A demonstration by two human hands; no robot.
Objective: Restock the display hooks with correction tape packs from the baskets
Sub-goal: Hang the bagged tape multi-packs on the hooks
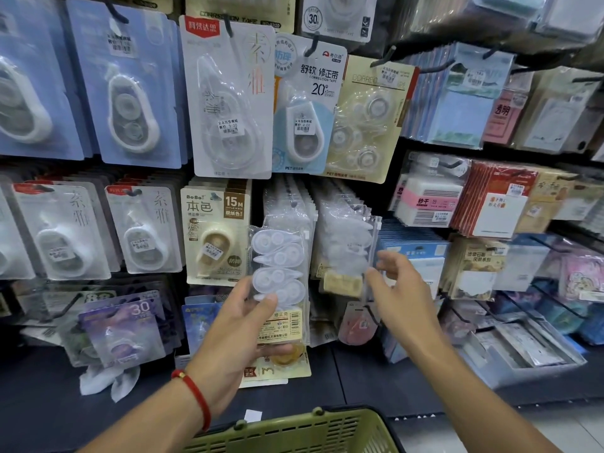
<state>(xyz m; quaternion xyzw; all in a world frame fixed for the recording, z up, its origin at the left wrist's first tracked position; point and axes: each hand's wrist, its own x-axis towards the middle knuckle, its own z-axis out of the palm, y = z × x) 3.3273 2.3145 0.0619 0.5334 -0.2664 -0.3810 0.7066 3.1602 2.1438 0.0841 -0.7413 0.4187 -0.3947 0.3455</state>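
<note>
Progress: mid-restock, by my reading. One clear correction tape pack is out of the basket and in hand but not yet on a hook; the hooks above and to either side of the hands already carry plenty of stock.
Left to do: hang this pack, then fetch more from the green basket, whose rim shows just below the wrists. Its contents are out of view, so how many packs remain cannot be told.
Left hand: the left hand holds the pack upright from its lower edge, thumb across the front near the lowest tape shell, fingers curled round behind and under the printed label. A red cord sits on the wrist.
Right hand: the right hand is partly open, fingers loosely spread and lightly bent, thumb and forefinger reaching toward the edge of the hanging row of clear packs directly ahead of it. Whether the fingertips touch that plastic or stop just short cannot be told.
Pack position: directly above the left hand, raised in front of the display, just left of the right hand's fingertips.
Likely target: the hook carrying matching clear packs behind and above the held one; this is a guess from the similar packaging.
</note>
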